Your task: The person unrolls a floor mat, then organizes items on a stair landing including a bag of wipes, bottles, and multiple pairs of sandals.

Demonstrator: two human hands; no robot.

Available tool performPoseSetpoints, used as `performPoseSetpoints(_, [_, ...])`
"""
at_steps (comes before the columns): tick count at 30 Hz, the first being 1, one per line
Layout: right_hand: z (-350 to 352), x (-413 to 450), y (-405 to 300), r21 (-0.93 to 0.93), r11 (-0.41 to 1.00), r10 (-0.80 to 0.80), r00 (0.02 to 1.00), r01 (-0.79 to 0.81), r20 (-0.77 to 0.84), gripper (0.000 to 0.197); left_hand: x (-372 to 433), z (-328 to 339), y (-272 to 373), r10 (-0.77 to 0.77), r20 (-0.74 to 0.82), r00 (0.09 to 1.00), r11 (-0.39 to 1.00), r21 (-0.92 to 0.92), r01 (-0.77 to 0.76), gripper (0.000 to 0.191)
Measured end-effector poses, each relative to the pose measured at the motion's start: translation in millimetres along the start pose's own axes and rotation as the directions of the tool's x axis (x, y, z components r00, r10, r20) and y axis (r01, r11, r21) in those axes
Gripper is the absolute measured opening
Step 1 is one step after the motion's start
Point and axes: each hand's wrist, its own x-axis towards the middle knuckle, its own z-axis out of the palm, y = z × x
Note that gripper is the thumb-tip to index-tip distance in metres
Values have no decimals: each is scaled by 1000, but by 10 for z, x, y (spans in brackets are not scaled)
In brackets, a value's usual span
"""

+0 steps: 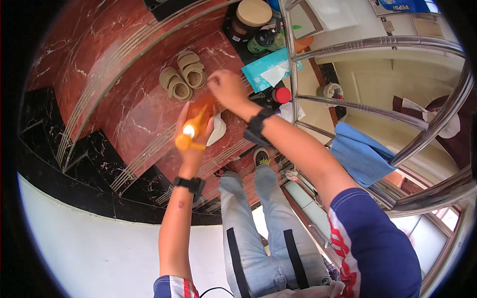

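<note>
An orange and yellow object (199, 119), blurred, with a bright glare on it, lies in my left hand (193, 143), whose fingers close around its sides. My right hand (223, 87) is just above and to the right of it, fingers curled and blurred; whether anything small is between them I cannot tell. A pair of beige strap sandals (182, 76) rests on the red marble step beyond my hands. Something white (217, 130), perhaps tissue, shows just right of my left hand. Near my right wrist is a turquoise tissue pack (261, 72) with a tissue sticking out.
Red marble stairs (138, 124) with black edging surround my feet. A wide-lidded jar (254, 15), a green pump bottle (261, 41) and a red-capped container (281, 95) stand beside the steel railing (292, 74). A blue cloth (361, 154) hangs on the railing at right.
</note>
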Motion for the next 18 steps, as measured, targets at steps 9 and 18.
performPoseSetpoints(9, [-1009,180,661,10,996,83,926,-85,-369,21,1135,1364,326,23,-164,986,999,-17,-27,54])
performPoseSetpoints(18, [-884,157,1125,28,990,142,977,-140,-156,45,1210,1803,371,-173,-75,982,966,-206,155,48])
